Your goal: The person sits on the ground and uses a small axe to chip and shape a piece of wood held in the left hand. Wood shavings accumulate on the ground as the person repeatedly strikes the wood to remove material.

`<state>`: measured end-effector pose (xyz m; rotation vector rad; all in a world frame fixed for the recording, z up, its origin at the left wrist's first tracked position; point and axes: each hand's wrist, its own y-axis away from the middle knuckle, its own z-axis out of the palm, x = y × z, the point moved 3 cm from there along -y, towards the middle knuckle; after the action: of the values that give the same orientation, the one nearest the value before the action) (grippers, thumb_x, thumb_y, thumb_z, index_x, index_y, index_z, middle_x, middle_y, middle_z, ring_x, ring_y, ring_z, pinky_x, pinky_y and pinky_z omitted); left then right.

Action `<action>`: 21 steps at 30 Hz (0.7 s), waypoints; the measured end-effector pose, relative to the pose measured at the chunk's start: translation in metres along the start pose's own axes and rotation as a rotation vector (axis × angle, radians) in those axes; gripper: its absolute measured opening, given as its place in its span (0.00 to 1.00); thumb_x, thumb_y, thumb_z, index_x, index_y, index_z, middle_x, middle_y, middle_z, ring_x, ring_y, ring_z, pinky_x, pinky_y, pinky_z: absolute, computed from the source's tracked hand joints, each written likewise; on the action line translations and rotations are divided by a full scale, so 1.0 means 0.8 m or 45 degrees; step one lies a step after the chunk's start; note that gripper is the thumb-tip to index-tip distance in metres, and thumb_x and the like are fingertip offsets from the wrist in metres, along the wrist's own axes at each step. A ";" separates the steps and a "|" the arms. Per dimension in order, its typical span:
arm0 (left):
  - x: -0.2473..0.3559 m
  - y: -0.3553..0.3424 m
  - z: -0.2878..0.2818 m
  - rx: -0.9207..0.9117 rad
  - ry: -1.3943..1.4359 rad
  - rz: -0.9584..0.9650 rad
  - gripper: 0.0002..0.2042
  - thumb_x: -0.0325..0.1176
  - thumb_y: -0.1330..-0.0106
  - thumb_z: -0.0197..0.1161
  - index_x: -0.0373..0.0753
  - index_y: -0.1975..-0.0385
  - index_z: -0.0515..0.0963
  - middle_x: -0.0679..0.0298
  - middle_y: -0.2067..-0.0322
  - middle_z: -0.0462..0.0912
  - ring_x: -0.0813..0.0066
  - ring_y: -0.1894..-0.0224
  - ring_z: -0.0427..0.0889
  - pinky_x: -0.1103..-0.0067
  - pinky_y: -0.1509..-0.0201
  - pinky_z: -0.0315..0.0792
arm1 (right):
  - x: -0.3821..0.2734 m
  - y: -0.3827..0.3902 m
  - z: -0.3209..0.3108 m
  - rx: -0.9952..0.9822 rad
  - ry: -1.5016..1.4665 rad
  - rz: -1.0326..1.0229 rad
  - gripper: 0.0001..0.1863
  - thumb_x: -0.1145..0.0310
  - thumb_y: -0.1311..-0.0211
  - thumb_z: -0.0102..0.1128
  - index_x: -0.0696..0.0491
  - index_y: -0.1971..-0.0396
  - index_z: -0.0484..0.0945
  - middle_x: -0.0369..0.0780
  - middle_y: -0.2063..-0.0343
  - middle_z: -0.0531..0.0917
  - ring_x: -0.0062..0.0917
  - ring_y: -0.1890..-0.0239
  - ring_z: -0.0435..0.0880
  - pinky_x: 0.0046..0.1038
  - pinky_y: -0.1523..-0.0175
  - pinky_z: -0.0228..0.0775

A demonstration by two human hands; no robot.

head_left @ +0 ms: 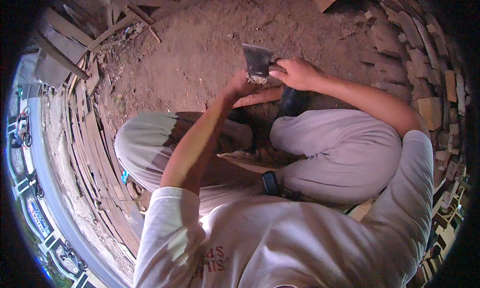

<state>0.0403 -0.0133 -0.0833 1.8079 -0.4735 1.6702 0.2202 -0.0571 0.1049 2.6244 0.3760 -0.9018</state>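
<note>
A hatchet-like tool (258, 60) with a broad dark blade stands out ahead of my knees, its wider edge pointing away. My right hand (295, 74) is closed at its right side, gripping what looks like the handle, which is mostly hidden. Close by on the left, my left hand (242, 84) is curled, its fingers largely out of sight. A pale, frayed bit (257, 79) shows beside its fingertips, just under the blade; what it belongs to is unclear. Below both hands lies a reddish-brown length of wood (260, 96).
Bare brown soil (200, 53) stretches ahead. Stacked wooden pieces (430, 113) line the right side. Long planks (92, 148) run along the left, with a road (52, 193) and motorcycles beyond. Boards and beams (107, 30) lean at the upper left. A dark boot (292, 102) stands by the wood.
</note>
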 end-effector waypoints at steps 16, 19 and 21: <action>0.051 0.008 0.011 0.021 -0.192 0.020 0.12 0.29 0.44 0.67 0.37 0.60 0.79 0.63 0.66 0.83 0.72 0.64 0.81 0.73 0.58 0.75 | 0.019 -0.003 -0.002 0.291 0.187 0.181 0.24 0.49 0.34 0.53 0.60 0.71 0.73 0.48 0.74 0.80 0.30 0.70 0.81 0.38 0.66 0.71; 0.016 -0.006 -0.001 0.080 -0.188 -0.026 0.13 0.29 0.47 0.67 0.37 0.61 0.79 0.63 0.66 0.83 0.72 0.63 0.81 0.73 0.58 0.75 | -0.010 -0.023 -0.056 0.193 0.009 0.246 0.24 0.47 0.34 0.52 0.57 0.70 0.72 0.41 0.80 0.77 0.22 0.81 0.77 0.32 0.77 0.69; 0.020 -0.012 -0.002 0.125 -0.250 -0.002 0.13 0.29 0.48 0.67 0.38 0.61 0.79 0.63 0.66 0.84 0.72 0.63 0.81 0.73 0.58 0.75 | -0.035 -0.025 -0.082 0.241 -0.310 0.262 0.22 0.48 0.33 0.52 0.55 0.67 0.71 0.36 0.82 0.73 0.18 0.86 0.72 0.27 0.82 0.65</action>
<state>0.0475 -0.0025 -0.0699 2.0547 -0.4807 1.5463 0.2274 -0.0166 0.1666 2.6137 -0.0434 -1.2179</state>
